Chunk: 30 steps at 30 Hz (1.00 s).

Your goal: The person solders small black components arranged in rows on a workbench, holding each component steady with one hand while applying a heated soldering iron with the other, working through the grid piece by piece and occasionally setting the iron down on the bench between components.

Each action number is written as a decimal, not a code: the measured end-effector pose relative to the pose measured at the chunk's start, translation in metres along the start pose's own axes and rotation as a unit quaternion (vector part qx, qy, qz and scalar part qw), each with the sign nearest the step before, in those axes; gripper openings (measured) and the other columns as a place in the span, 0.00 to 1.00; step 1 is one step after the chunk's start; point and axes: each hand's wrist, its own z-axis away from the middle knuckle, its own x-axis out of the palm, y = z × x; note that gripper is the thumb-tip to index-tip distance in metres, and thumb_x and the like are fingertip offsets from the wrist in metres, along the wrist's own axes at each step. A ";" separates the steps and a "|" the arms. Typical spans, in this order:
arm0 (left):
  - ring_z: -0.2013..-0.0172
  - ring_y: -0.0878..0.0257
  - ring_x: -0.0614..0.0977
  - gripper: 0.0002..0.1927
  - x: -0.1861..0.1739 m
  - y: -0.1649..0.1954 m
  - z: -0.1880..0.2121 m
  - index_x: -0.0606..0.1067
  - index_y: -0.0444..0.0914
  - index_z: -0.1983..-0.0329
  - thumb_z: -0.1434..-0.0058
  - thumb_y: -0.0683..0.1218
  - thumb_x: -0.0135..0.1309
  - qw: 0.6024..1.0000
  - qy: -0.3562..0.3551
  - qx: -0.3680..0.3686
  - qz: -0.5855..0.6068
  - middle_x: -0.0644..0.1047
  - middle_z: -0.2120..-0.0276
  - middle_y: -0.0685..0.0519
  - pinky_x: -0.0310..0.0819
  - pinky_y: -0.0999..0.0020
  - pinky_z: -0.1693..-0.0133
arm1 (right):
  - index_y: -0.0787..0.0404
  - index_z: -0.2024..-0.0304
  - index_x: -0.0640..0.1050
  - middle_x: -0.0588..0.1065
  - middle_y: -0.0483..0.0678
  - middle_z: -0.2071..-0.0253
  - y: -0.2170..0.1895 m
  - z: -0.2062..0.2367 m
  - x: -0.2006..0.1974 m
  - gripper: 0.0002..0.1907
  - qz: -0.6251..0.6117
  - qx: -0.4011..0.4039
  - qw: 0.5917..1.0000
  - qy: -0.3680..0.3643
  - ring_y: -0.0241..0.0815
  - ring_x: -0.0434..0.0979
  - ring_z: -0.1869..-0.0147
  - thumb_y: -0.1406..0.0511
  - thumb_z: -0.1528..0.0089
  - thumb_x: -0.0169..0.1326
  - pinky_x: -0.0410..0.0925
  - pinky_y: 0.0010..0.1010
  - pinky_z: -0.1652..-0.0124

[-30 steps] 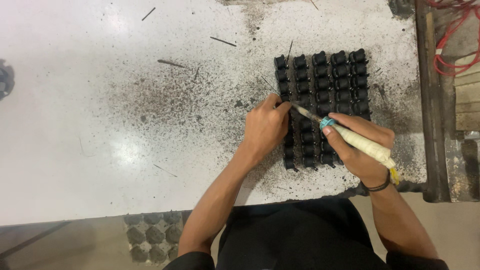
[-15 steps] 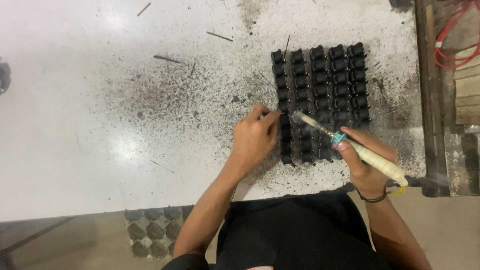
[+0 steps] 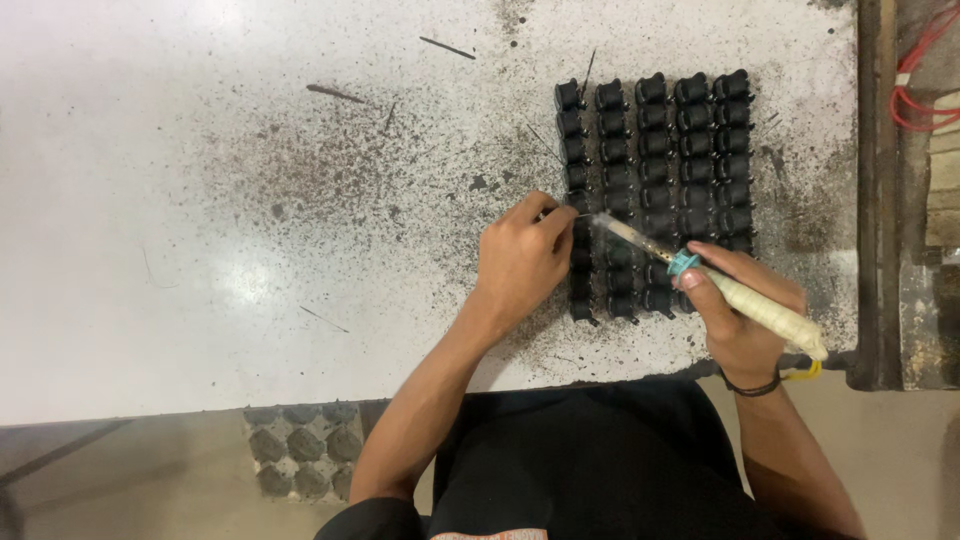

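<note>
**A:** so what's being worked on here? A block of small black parts [image 3: 655, 180] is laid out in 5 columns on the right half of the white desk [image 3: 200, 200]. A soldering iron [image 3: 720, 285] with a taped pale handle and a teal collar is gripped in the right hand [image 3: 745, 320], fingers clamped round the handle, tip aimed at the left column about halfway down.

**B:** and the left hand [image 3: 520, 262]? It's curled shut, and a thin wire [image 3: 585, 214] looks to be pinched between thumb and fingertip, fed in toward the iron's tip. Too fine to be certain what it is.

**A:** risk-wise, the fingertips are held very near the hot tip, so a burn could be caused by the smallest slip. The parts don't appear to be fixed down either, so a row could probably be nudged out of line if the iron is dragged sideways.

**B:** agreed. The desk is covered in dark specks and stray slivers [image 3: 335, 94], so grit could be picked up into a joint. Red cables [image 3: 915, 95] are seen past the metal rail [image 3: 875, 190], well apart.
</note>
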 end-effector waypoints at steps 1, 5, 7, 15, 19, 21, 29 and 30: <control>0.68 0.54 0.84 0.07 0.000 0.001 0.001 0.82 0.35 0.61 0.42 0.37 0.59 1.000 -0.005 0.002 -0.002 0.79 0.65 0.49 0.80 0.60 0.68 | 0.71 0.46 0.80 0.81 0.56 0.61 -0.002 -0.001 0.001 0.14 -0.002 -0.001 1.000 -0.001 0.38 0.84 0.60 0.69 0.32 0.62 0.74 0.20 0.63; 0.67 0.53 0.84 0.08 0.003 0.002 -0.001 0.82 0.35 0.61 0.44 0.37 0.59 1.000 -0.014 0.021 -0.013 0.78 0.63 0.47 0.80 0.60 0.68 | 0.71 0.48 0.81 0.82 0.56 0.60 -0.019 -0.013 0.005 0.13 0.037 -0.019 0.999 -0.022 0.38 0.83 0.63 0.71 0.34 0.63 0.73 0.20 0.66; 0.66 0.53 0.84 0.08 0.005 0.002 -0.001 0.81 0.35 0.60 0.44 0.37 0.59 0.999 -0.021 0.025 -0.013 0.78 0.63 0.47 0.80 0.60 0.68 | 0.71 0.49 0.81 0.82 0.57 0.59 -0.032 -0.019 0.003 0.13 0.093 -0.048 0.994 -0.039 0.39 0.83 0.64 0.71 0.35 0.64 0.73 0.21 0.67; 0.69 0.54 0.84 0.10 0.013 0.002 -0.005 0.81 0.34 0.58 0.44 0.36 0.58 0.999 -0.030 0.015 0.006 0.78 0.64 0.47 0.80 0.60 0.69 | 0.70 0.53 0.82 0.81 0.57 0.63 -0.054 -0.033 0.008 0.13 0.176 -0.113 0.975 -0.080 0.42 0.83 0.64 0.71 0.38 0.67 0.73 0.26 0.67; 0.73 0.54 0.83 0.05 0.003 0.007 -0.003 0.80 0.34 0.60 0.39 0.38 0.60 0.999 0.027 -0.019 0.037 0.79 0.64 0.47 0.79 0.61 0.70 | 0.70 0.51 0.82 0.82 0.56 0.62 -0.040 -0.028 -0.003 0.13 0.107 -0.052 0.991 -0.064 0.39 0.83 0.64 0.70 0.36 0.65 0.73 0.24 0.67; 0.73 0.57 0.83 0.05 -0.008 0.008 0.002 0.80 0.34 0.59 0.38 0.38 0.59 0.996 0.064 -0.043 0.049 0.79 0.63 0.48 0.79 0.64 0.72 | 0.70 0.49 0.81 0.82 0.56 0.60 -0.030 -0.020 -0.011 0.13 0.049 -0.013 0.998 -0.035 0.37 0.82 0.64 0.70 0.34 0.64 0.72 0.22 0.67; 0.72 0.55 0.83 0.10 -0.016 0.013 0.023 0.82 0.36 0.56 0.41 0.37 0.59 0.999 -0.018 -0.024 0.042 0.78 0.62 0.49 0.79 0.61 0.71 | 0.69 0.46 0.80 0.81 0.56 0.62 0.004 0.034 -0.013 0.15 0.019 0.003 1.000 0.000 0.39 0.84 0.62 0.68 0.33 0.61 0.74 0.20 0.64; 0.70 0.54 0.84 0.10 -0.015 0.013 0.023 0.82 0.36 0.57 0.42 0.37 0.59 0.999 -0.004 -0.011 0.040 0.78 0.62 0.49 0.79 0.60 0.69 | 0.69 0.46 0.81 0.81 0.56 0.63 0.006 0.036 -0.015 0.15 0.034 -0.004 0.999 0.001 0.39 0.84 0.63 0.67 0.33 0.61 0.73 0.20 0.64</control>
